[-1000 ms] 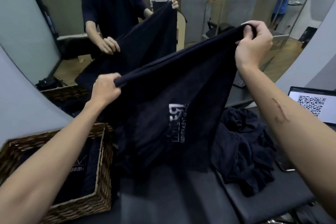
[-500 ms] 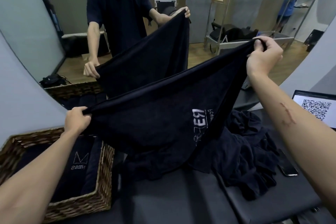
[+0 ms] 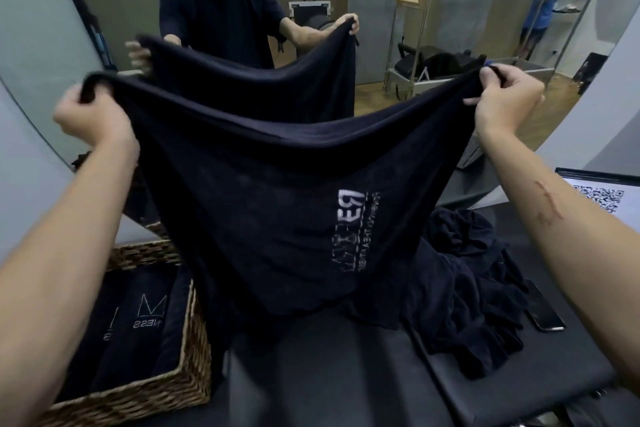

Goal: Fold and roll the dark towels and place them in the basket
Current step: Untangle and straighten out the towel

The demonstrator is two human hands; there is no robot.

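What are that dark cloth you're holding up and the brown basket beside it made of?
The dark navy towel looks like soft terry cotton: matte, fuzzy nap, limp drape, pale printed lettering. The brown basket looks like woven wicker or seagrass: braided strands along rim and walls.

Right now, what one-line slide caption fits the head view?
Both hands, left and right, hold a dark printed towel spread by its top corners above a woven wicker basket.

Dark towel (image 3: pixel 277 201) outspread above basket (image 3: pixel 194 367)
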